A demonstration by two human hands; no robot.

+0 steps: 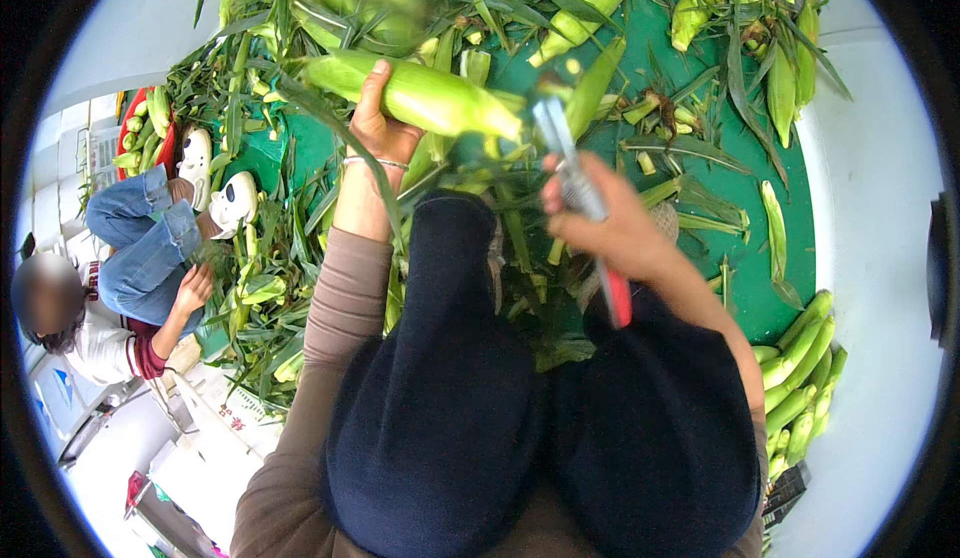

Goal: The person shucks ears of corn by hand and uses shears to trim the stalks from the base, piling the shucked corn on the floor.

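My left hand [382,126] holds an ear of corn in its green husk [420,96], which lies across the palm with the thumb on top and its cut-looking pale end towards the right. My right hand [600,205], blurred, grips a metal hand tool with a red handle end [616,299]; it looks like pruning shears, but the blur hides its exact form. The tool's metal tip [553,119] is just right of the ear's pale end, apart from it. A small brownish piece [551,83] shows blurred by the tip.
Husks, leaves and stalk ends [262,288] litter the green floor [780,258]. Husked-in ears are piled at the right [802,363]. A red basin [124,134] of ears stands at the left. Another person [150,273] sits at the left, one hand near the leaves.
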